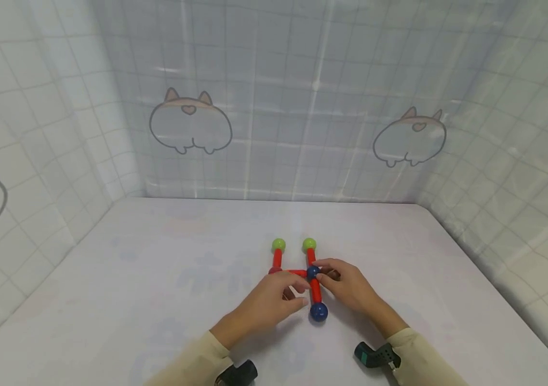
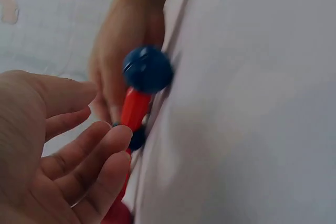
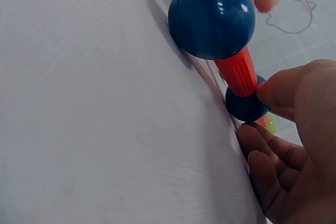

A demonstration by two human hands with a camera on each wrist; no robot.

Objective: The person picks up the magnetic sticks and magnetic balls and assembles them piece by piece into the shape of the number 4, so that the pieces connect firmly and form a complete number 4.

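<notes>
A figure of red rods and coloured balls lies on the white table. Two green balls top the far rods. A dark red ball sits at the left corner, partly behind my left hand. At the right junction my right hand pinches a blue ball between thumb and fingers. From that junction a red rod runs toward me and ends in a larger blue ball. My left hand's fingers are relaxed and spread apart, fingertips close beside this near rod, with nothing held.
The white table carries faint printed patterns. A grid-patterned curtain with cartoon outlines stands behind the table, and similar panels flank both sides. Dark bands with devices sit at both wrists over light sleeves.
</notes>
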